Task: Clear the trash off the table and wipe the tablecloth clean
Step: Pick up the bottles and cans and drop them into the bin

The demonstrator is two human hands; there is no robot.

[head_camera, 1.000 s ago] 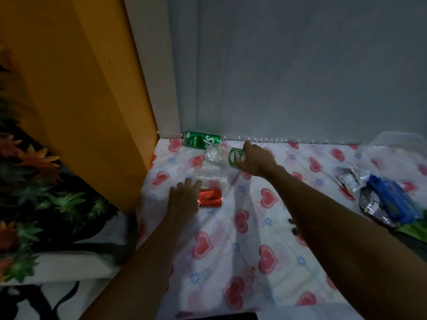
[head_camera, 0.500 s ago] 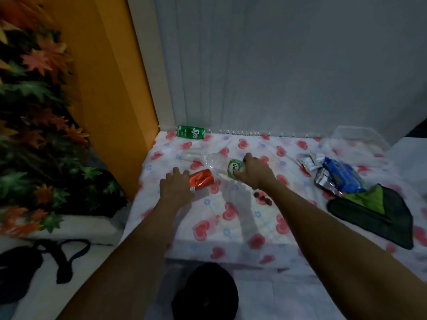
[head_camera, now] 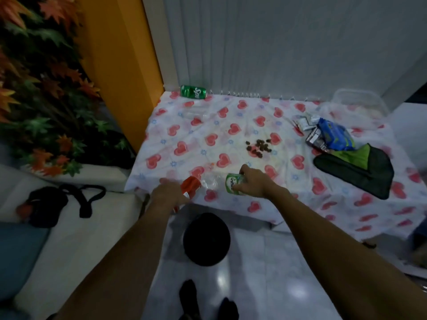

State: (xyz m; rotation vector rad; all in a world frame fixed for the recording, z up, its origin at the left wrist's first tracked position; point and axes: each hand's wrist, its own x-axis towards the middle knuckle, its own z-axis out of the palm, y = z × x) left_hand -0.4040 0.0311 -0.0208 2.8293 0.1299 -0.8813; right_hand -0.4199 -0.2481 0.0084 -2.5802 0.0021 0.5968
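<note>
1. The left hand (head_camera: 169, 194) grasps a red can (head_camera: 190, 186) at the near edge of the desk (head_camera: 300, 204), over the heart-print tablecloth (head_camera: 208, 125).
2. The right hand (head_camera: 250, 184) is clenched around a clear plastic bottle with a green label (head_camera: 232, 186) (its clear body points toward the red can).
3. A green soda can (head_camera: 193, 91) lies on its side at the far left corner, by the wall.
4. A scatter of dark crumbs (head_camera: 258, 145) sits mid-cloth; snack wrappers (head_camera: 323, 132) and a dark green cloth (head_camera: 355, 166) lie to the right.
5. A black bin (head_camera: 206, 239) stands on the floor below the desk edge.
</note>
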